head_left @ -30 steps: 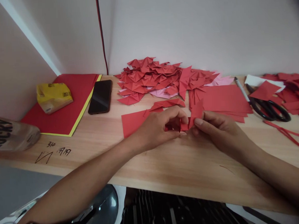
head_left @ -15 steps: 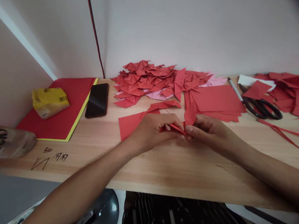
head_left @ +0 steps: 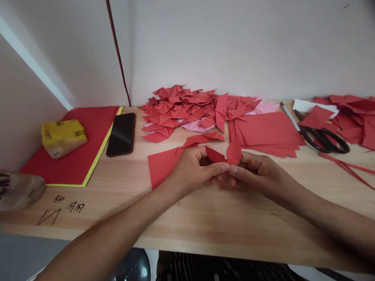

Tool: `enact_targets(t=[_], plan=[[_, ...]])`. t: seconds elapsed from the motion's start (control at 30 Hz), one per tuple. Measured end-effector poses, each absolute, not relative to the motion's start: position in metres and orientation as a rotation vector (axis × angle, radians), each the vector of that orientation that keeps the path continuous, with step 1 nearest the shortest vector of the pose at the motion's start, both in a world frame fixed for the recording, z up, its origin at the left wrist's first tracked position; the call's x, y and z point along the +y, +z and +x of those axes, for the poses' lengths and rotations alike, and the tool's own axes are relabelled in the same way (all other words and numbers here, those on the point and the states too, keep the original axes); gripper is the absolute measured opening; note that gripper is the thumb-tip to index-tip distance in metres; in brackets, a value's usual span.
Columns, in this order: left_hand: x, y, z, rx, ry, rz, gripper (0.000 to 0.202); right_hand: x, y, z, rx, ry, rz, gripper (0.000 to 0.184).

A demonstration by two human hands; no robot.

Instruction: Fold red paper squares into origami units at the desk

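The left hand [head_left: 191, 170] and right hand [head_left: 261, 169] both pinch a folded piece of red paper [head_left: 234, 151], thumb tips close together, over the wooden surface [head_left: 210, 228]. Behind them lies a heap of folded red and pink papers [head_left: 183, 109].

1. Black phone [head_left: 121, 134], lying flat, left of centre.
2. Yellow packet [head_left: 64, 137], left side.
3. Dark-lettered bottle [head_left: 25, 191], cut off by left edge.
4. Thin cord [head_left: 116, 51] hanging along the wall [head_left: 217, 39], upper left.
5. Black-handled scissors [head_left: 325, 140], right side, near a pen [head_left: 289, 116].
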State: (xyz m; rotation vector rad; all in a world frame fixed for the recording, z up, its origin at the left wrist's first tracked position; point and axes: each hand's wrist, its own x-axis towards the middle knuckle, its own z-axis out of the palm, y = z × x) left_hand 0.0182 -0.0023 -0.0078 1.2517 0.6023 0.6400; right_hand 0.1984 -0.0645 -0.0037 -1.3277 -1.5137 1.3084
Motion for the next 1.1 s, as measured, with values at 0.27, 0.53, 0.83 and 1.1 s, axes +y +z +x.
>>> enact_targets(t=[0.27, 0.53, 0.83, 1.1], plan=[[-0.0058, -0.0093, 0.0182, 0.675, 0.692, 1.252, 0.029, -0.0645, -0.0036, 0.1964, -1.555, 1.296, -1.376, 0.025], [-0.0062, -0.011, 0.0184, 0.739, 0.732, 1.156, 0.029, -0.0616, -0.0065, 0.1974, -1.524, 1.338, -1.375, 0.03], [-0.0034, -0.0125, 0.0217, 0.708, 0.821, 1.108, 0.037, -0.0613, -0.0054, 0.1937, -1.508, 1.356, -1.445, 0.031], [-0.003, -0.0096, 0.0211, 0.697, 0.762, 1.119, 0.043, -0.0609, -0.0019, 0.1889, -1.458, 1.346, -1.456, 0.02]])
